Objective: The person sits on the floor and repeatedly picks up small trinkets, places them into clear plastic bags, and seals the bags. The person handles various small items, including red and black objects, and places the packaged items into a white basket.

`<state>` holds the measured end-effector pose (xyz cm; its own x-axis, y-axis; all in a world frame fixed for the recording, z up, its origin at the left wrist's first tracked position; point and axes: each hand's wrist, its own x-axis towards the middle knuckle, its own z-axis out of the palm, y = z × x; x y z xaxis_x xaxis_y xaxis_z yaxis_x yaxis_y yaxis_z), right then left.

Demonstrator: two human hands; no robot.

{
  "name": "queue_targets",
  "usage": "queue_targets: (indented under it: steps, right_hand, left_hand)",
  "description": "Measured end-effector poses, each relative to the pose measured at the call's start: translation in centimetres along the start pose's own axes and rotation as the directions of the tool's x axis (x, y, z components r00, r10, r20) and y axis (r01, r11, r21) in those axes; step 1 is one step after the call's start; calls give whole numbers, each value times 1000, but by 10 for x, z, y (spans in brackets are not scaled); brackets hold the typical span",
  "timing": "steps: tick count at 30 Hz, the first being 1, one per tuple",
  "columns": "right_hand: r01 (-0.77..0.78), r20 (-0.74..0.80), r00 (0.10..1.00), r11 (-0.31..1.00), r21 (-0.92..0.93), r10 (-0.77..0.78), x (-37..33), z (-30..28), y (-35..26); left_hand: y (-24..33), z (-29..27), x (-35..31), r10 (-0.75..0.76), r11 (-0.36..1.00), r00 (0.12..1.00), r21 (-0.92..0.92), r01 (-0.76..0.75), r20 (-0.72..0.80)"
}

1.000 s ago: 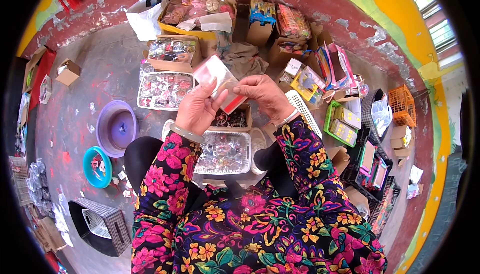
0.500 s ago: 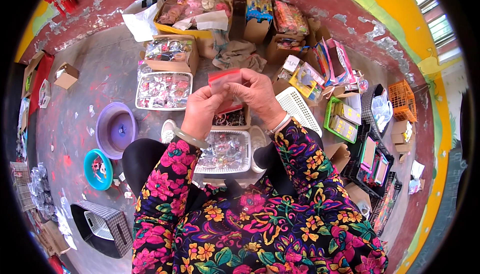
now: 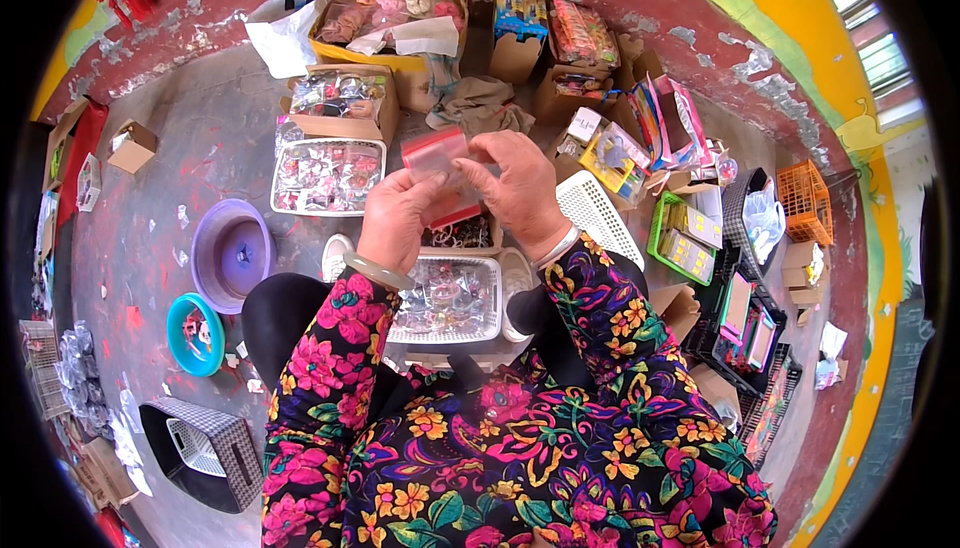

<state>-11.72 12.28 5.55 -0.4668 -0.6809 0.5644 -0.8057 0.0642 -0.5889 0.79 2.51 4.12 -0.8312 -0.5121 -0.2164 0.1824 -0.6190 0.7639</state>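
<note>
In front of my chest, above the baskets, a small clear zip bag point(image 3: 433, 152) with red strips along its top and bottom is held in both hands. My left hand point(image 3: 390, 216) pinches its left side between thumb and fingers. My right hand point(image 3: 522, 191) has thumb and fingertips at its upper right edge, apparently pinching it. Whether anything lies inside the bag I cannot make out. Below the hands is a cardboard box point(image 3: 497, 233) with dark trinkets, partly hidden. Closer to me, a white basket point(image 3: 496, 300) of small wrapped items stands between my feet.
To the left, another white basket point(image 3: 276, 183), a purple basin point(image 3: 205, 268) and a teal basin point(image 3: 180, 336) stand on the floor. Cartons point(image 3: 395, 73) line the far wall. On the right are a white perforated basket point(image 3: 600, 216), a green crate point(image 3: 657, 233) and black crates point(image 3: 705, 343).
The zip bag now shows more of its face, tilted and spread between my hands. My left hand has shifted slightly left and down, and my right fingers have moved to the bag's edge.
</note>
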Motion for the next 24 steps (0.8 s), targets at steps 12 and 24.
queue_targets:
  steps: [12, 24]
  right_hand:
    - [155, -57, 984, 968, -195, -169, 0, 1, 0]
    - [-416, 345, 891, 835, 359, 296, -4, 2, 23]
  left_hand:
    - [-20, -6, 5, -37, 995, 998, 88, 41, -43]
    - [-11, -3, 2, -66, 997, 996, -33, 64, -61]
